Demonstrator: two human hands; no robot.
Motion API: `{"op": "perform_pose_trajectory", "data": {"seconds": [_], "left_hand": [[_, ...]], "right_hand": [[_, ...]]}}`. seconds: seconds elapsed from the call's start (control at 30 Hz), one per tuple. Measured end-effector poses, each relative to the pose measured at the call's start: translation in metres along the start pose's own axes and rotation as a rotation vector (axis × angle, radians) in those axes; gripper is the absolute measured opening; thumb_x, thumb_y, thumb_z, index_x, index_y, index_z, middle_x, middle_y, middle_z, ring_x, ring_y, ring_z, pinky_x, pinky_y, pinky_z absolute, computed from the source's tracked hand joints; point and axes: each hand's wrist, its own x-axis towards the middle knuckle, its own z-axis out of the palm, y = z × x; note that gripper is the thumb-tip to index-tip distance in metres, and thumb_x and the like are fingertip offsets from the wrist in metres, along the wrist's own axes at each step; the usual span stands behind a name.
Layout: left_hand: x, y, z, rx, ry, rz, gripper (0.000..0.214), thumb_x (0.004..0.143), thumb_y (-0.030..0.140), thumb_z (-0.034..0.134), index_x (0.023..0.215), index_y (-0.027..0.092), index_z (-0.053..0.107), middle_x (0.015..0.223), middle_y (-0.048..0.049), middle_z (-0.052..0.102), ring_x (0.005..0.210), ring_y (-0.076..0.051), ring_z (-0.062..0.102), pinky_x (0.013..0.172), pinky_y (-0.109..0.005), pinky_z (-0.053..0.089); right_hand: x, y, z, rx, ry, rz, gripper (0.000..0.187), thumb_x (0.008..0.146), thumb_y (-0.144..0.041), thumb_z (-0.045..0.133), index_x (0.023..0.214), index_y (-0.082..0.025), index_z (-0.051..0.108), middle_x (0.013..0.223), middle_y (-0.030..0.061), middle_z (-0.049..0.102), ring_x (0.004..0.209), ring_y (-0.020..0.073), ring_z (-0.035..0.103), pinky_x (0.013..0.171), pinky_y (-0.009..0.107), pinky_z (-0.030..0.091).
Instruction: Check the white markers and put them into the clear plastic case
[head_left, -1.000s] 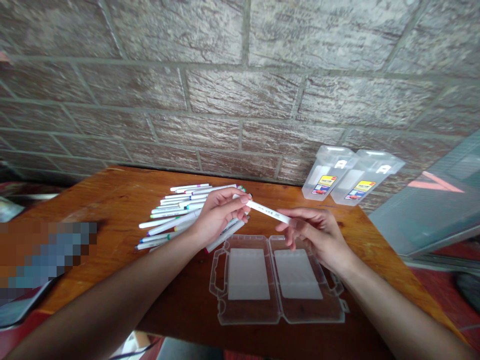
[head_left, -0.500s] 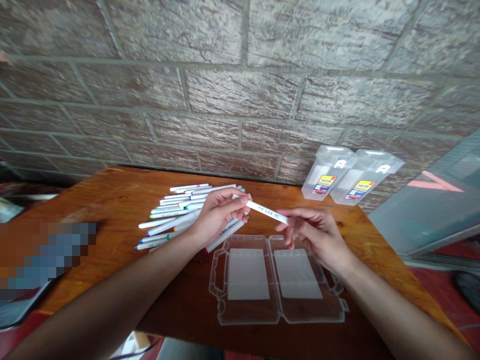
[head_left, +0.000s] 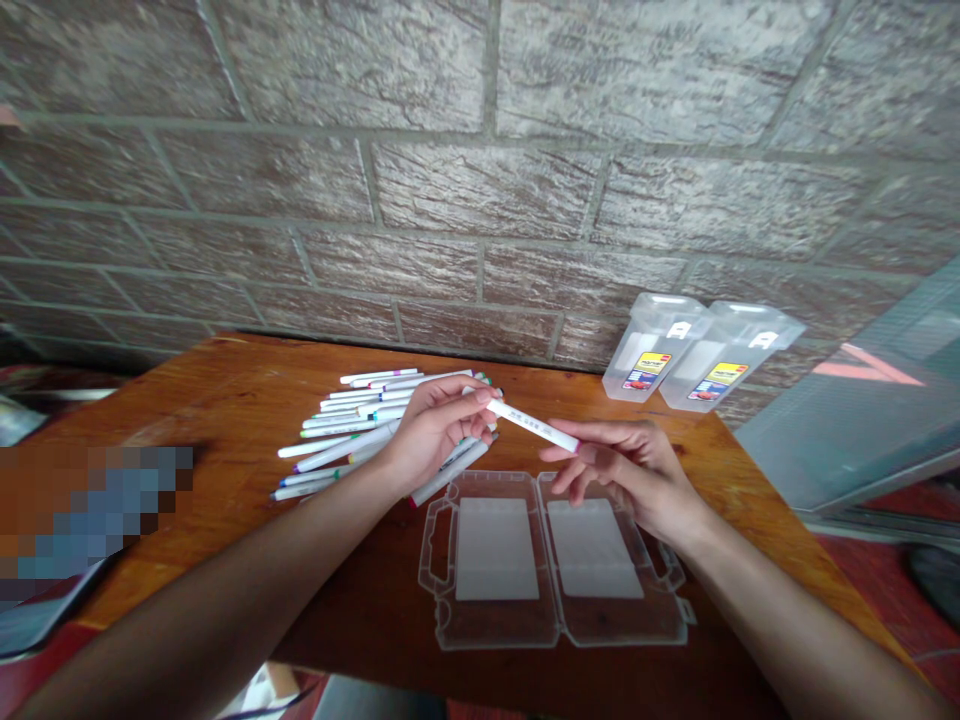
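A white marker (head_left: 534, 424) with dark print along its barrel slants between my two hands, above the table. My left hand (head_left: 442, 425) pinches its upper left end. At the lower right end, which shows a purple-red tip, the fingers of my right hand (head_left: 634, 470) close on it. Below the hands lies an unfolded clear plastic case (head_left: 551, 625) with a white panel in each half and a handle at each side. Several loose white markers (head_left: 345, 450) with coloured ends are spread left of and partly behind my left hand.
Two translucent plastic boxes (head_left: 652, 345) with yellow and blue labels stand at the back right, near the brick wall (head_left: 480, 200). All of this rests on a brown wooden table (head_left: 225, 440). A blurred-out patch (head_left: 90, 520) covers something at the left edge.
The marker has turned slightly in my fingers, and its purple-red end now shows at my right hand. My right-hand fingers have shifted a little. The case and loose markers have stayed put.
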Motion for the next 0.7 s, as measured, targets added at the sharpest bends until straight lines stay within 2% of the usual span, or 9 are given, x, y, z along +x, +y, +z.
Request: {"op": "perform_pose_trajectory", "data": {"seconds": [0.2, 0.4, 0.57, 0.7], "left_hand": [[0.0002, 0.0005, 0.0005, -0.012, 0.009, -0.01, 0.016, 0.076, 0.025, 0.087, 0.082, 0.013, 0.078, 0.069, -0.0028, 0.07, 0.057, -0.01, 0.062, 0.055, -0.022, 0.056], [0.0007, -0.0014, -0.0025, -0.015, -0.007, -0.007, 0.015, 0.078, 0.024, 0.085, 0.084, 0.013, 0.078, 0.068, -0.0028, 0.07, 0.057, -0.01, 0.062, 0.055, -0.022, 0.056], [0.0006, -0.0037, -0.0036, 0.037, -0.01, -0.005, 0.017, 0.079, 0.027, 0.085, 0.086, 0.013, 0.078, 0.074, -0.0045, 0.072, 0.06, -0.011, 0.063, 0.057, -0.023, 0.056], [-0.0004, -0.0042, -0.0023, 0.089, -0.026, 0.004, 0.019, 0.079, 0.029, 0.085, 0.089, 0.014, 0.079, 0.073, -0.0045, 0.072, 0.059, -0.01, 0.061, 0.057, -0.023, 0.055]], "right_hand": [[-0.0004, -0.0021, 0.0002, 0.013, -0.005, 0.013, 0.032, 0.086, -0.036, 0.082, 0.116, -0.023, 0.081, 0.103, 0.0153, 0.082, 0.076, 0.0259, 0.082, 0.058, 0.033, 0.067], [-0.0003, -0.0016, -0.0004, 0.024, -0.015, -0.002, 0.033, 0.089, -0.035, 0.079, 0.12, -0.024, 0.079, 0.104, 0.0147, 0.082, 0.078, 0.0249, 0.082, 0.062, 0.033, 0.067], [0.0039, 0.0009, 0.0025, -0.108, 0.098, -0.087, 0.026, 0.083, -0.028, 0.085, 0.109, -0.023, 0.083, 0.088, 0.0087, 0.084, 0.064, 0.0168, 0.077, 0.057, 0.027, 0.064], [0.0067, 0.0029, 0.0022, -0.176, 0.186, -0.107, 0.019, 0.086, -0.029, 0.083, 0.102, -0.02, 0.083, 0.085, 0.0081, 0.083, 0.063, 0.0161, 0.075, 0.055, 0.027, 0.064]]}}
